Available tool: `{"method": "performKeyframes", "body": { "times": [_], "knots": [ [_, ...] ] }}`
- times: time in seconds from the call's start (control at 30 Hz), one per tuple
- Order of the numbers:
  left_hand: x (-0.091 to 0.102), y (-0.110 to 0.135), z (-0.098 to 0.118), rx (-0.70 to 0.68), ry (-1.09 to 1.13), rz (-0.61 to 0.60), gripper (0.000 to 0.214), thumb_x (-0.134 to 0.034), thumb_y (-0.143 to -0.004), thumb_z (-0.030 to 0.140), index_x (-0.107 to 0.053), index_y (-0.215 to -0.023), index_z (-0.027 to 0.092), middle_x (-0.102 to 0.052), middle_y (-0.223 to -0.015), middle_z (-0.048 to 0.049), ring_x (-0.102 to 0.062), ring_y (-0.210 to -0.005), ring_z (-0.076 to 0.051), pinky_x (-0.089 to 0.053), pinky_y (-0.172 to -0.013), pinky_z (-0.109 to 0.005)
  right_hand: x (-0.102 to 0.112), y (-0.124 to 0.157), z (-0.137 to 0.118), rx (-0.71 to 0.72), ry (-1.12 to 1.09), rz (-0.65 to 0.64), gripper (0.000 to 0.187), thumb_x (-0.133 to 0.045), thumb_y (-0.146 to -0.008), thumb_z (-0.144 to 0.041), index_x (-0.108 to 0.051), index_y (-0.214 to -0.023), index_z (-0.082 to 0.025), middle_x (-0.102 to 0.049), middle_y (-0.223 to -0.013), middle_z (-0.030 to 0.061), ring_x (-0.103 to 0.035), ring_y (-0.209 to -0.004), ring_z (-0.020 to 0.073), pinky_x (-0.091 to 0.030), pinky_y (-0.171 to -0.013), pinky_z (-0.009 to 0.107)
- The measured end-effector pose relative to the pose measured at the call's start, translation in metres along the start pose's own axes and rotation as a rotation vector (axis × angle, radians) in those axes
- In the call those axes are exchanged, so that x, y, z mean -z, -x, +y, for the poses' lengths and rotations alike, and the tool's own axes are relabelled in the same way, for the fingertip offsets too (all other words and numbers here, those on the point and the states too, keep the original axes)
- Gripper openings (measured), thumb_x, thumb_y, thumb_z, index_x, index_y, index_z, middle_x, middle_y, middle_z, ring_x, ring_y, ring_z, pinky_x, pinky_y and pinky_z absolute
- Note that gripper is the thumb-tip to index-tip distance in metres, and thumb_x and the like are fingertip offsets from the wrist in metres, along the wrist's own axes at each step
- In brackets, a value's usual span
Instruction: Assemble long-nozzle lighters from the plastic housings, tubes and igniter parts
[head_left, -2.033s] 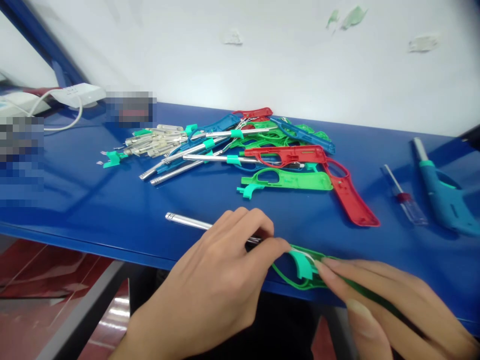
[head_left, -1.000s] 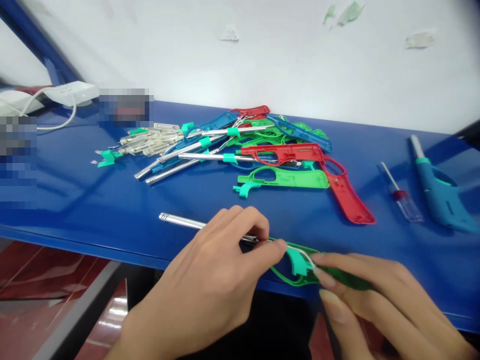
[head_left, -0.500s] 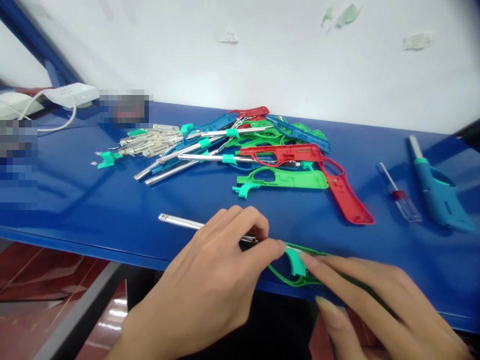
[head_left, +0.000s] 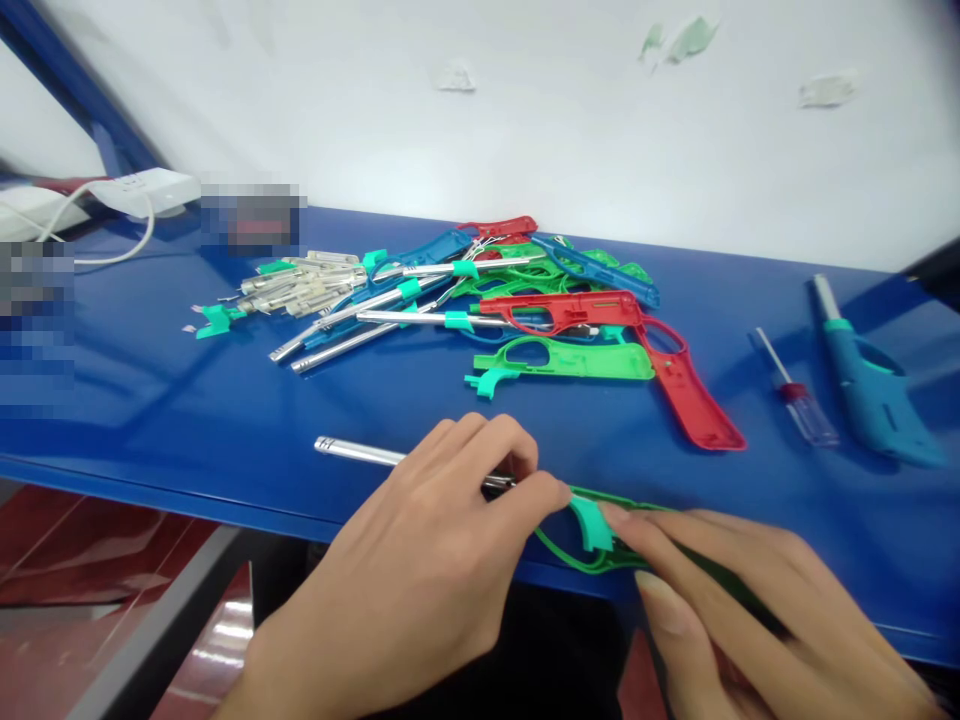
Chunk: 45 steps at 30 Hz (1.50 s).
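Note:
Near the table's front edge lies a green lighter half-shell (head_left: 626, 556) with a teal trigger (head_left: 594, 524) seated in it. A silver lighter tube (head_left: 360, 452) runs out to the left from under my left hand (head_left: 420, 540). That hand is closed round the tube, its thumb and forefinger tips at the shell's front end, and its palm hides the joint. My right hand (head_left: 757, 590) holds the shell's handle, one fingertip pressing beside the trigger. Most of the handle is hidden beneath those fingers.
Behind my hands are a red half-shell (head_left: 562, 308), a light green half-shell (head_left: 592, 360), and a pile of tubes, shells and clear fuel tanks (head_left: 300, 285). To the right lie a screwdriver (head_left: 806, 412) and a blue lighter (head_left: 874, 385). A white power strip (head_left: 154, 190) sits back left.
My right fingers have shifted slightly at the trigger, and the trigger appears a little further left. My left hand keeps its hold; the view has moved slightly.

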<state>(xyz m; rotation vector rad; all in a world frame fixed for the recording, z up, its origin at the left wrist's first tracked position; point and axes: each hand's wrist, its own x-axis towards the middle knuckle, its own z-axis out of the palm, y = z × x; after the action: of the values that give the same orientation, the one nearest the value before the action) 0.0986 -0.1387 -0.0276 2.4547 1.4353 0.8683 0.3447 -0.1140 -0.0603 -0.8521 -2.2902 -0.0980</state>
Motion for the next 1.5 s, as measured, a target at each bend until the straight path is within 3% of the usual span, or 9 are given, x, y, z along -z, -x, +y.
{"method": "performKeyframes", "body": {
  "times": [0.1,0.43,0.77,0.9,1.1,1.23,1.5],
  "knots": [
    [-0.0009,0.0006,0.0004,0.022,-0.012,-0.009,0.035,-0.05,-0.094,-0.006,-0.062,-0.117,0.018,-0.058,-0.112,-0.005,-0.057,-0.101,-0.021,-0.051,-0.092,-0.04,0.0004,0.0005,0.0008,0.003,0.0,-0.004,0.04,-0.062,-0.095,-0.007,-0.072,-0.132,-0.019,-0.076,-0.114,0.0041,-0.066,-0.101,0.0185,-0.053,-0.093,0.032],
    [-0.0034,0.0033,0.0008,0.04,0.038,0.071,0.025,-0.054,-0.102,0.001,-0.063,-0.119,0.016,-0.057,-0.118,-0.006,-0.058,-0.101,-0.017,-0.052,-0.087,-0.032,0.0059,0.0077,0.0051,0.051,-0.01,-0.049,0.053,-0.062,-0.093,-0.007,-0.066,-0.144,-0.019,-0.075,-0.122,0.0057,-0.068,-0.11,0.0214,-0.056,-0.092,0.034],
    [-0.0012,0.0048,0.0019,0.003,0.06,0.127,0.027,-0.051,-0.099,0.001,-0.066,-0.118,0.013,-0.059,-0.118,-0.0091,-0.061,-0.102,-0.017,-0.055,-0.086,-0.029,0.0046,0.0056,0.0058,0.055,0.011,-0.044,0.046,-0.065,-0.093,-0.011,-0.071,-0.137,-0.019,-0.078,-0.117,0.0044,-0.069,-0.107,0.0212,-0.058,-0.09,0.033],
    [0.0002,0.0061,0.0017,0.007,0.028,0.117,0.026,-0.051,-0.099,0.0,-0.067,-0.112,0.016,-0.06,-0.113,-0.0064,-0.061,-0.098,-0.016,-0.053,-0.08,-0.027,0.005,0.0063,0.003,-0.014,-0.003,0.015,0.041,-0.063,-0.094,-0.007,-0.073,-0.131,-0.021,-0.077,-0.114,0.0036,-0.068,-0.104,0.0193,-0.056,-0.091,0.032],
    [-0.0026,0.0054,0.001,0.048,0.0,0.138,0.03,-0.053,-0.103,0.004,-0.063,-0.128,0.017,-0.061,-0.111,-0.0052,-0.059,-0.095,-0.016,-0.052,-0.083,-0.03,0.0009,0.0035,-0.0007,-0.009,-0.003,0.038,0.038,-0.066,-0.093,-0.006,-0.074,-0.127,-0.02,-0.077,-0.111,0.0032,-0.067,-0.099,0.0172,-0.054,-0.088,0.03],
    [-0.0023,0.0056,0.001,0.061,0.038,0.118,0.023,-0.054,-0.102,0.004,-0.066,-0.115,0.017,-0.058,-0.106,-0.0042,-0.057,-0.092,-0.015,-0.052,-0.076,-0.027,0.0008,0.0027,-0.0011,-0.036,-0.012,0.049,0.038,-0.065,-0.093,-0.006,-0.074,-0.127,-0.022,-0.078,-0.111,0.0026,-0.067,-0.099,0.018,-0.054,-0.088,0.031],
    [-0.0005,0.0054,0.0,0.028,0.025,0.125,0.025,-0.052,-0.101,0.002,-0.066,-0.116,0.017,-0.059,-0.106,-0.0051,-0.059,-0.093,-0.016,-0.053,-0.076,-0.029,0.0006,0.0034,-0.003,-0.057,-0.017,0.065,0.041,-0.067,-0.091,-0.006,-0.075,-0.127,-0.024,-0.078,-0.11,0.0016,-0.07,-0.097,0.0187,-0.056,-0.086,0.032]
  ]
}}
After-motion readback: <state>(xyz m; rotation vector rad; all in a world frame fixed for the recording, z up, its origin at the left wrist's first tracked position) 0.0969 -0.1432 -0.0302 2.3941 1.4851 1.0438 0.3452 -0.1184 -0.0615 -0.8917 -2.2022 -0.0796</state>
